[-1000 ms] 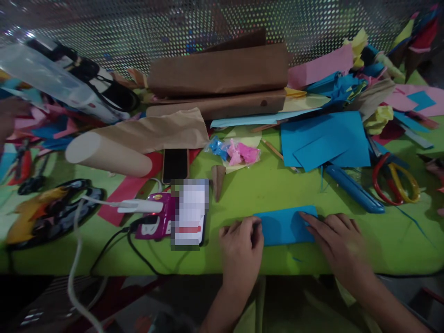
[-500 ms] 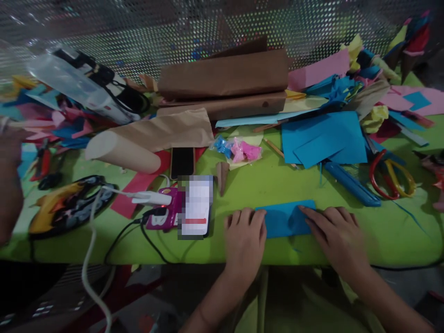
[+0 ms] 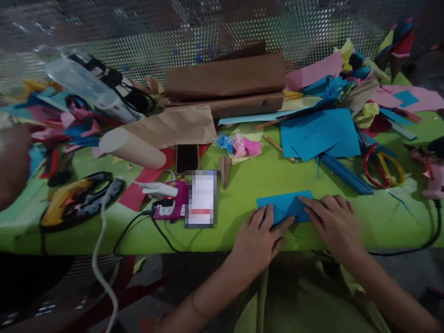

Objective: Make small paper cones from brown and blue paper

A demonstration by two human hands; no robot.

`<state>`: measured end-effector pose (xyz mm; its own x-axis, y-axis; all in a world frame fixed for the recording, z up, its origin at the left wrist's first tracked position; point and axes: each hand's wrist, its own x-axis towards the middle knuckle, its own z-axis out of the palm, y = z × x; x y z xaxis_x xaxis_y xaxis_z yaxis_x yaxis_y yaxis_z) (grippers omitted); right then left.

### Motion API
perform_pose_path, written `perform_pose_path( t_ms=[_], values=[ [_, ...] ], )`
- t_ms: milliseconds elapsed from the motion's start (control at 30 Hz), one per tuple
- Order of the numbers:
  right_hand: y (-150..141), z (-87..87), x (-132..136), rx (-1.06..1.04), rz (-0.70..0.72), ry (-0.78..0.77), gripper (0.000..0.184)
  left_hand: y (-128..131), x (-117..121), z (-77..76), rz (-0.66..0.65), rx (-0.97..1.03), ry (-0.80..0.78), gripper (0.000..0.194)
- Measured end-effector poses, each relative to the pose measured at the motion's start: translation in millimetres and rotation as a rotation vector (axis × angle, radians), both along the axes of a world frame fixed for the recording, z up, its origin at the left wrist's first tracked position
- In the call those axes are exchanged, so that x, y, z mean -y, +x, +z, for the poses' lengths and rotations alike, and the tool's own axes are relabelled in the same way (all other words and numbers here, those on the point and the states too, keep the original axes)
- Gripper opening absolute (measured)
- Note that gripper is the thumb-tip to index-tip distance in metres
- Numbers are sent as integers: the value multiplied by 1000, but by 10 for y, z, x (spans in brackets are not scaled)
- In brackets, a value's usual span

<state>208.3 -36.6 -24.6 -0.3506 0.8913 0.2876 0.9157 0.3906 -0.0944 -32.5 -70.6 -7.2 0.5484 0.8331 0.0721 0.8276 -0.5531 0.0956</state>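
Note:
A blue piece of paper [image 3: 286, 203], which looks folded, lies on the green tabletop [image 3: 229, 236] near its front edge. My left hand [image 3: 262, 231] rests on the paper's lower left part, fingers spread. On its right end, the fingertips of my right hand [image 3: 335, 219] press down, fingers extended. Beyond the paper are a blue cutter knife [image 3: 347, 173] and scissors [image 3: 385, 166] with one red and one yellow handle. A small brown paper cone [image 3: 225, 171] stands to the upper left of my left hand.
A lit phone [image 3: 201, 199] lies by a purple extension socket [image 3: 173, 206] with cords. Rolled brown paper [image 3: 225, 76], blue sheets [image 3: 319, 134] and paper scraps fill the back. A glue gun [image 3: 435, 180] is at right. Another person's arm [image 3: 14, 162] reaches in at left.
My left hand has shifted from the paper's left edge onto its lower left part, its fingers now more spread. My right hand stays on the right end. The camera view has moved slightly.

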Motion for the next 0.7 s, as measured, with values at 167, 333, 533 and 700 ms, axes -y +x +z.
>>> perform_pose_path(
  t_ms=[167, 333, 533, 700],
  values=[
    [32, 34, 12, -73, 17, 19, 30, 9, 31, -30, 3, 0, -1, 61],
    [-96, 167, 311, -195, 147, 28, 39, 0, 23, -95, -7, -4, 2, 61],
    [-267, 56, 641, -102, 276, -143, 50, -17, 43, -112, -20, -16, 11, 50],
    [-23, -61, 672, -60, 164, -116, 52, -26, 41, -87, -29, -16, 47, 71]
  ],
)
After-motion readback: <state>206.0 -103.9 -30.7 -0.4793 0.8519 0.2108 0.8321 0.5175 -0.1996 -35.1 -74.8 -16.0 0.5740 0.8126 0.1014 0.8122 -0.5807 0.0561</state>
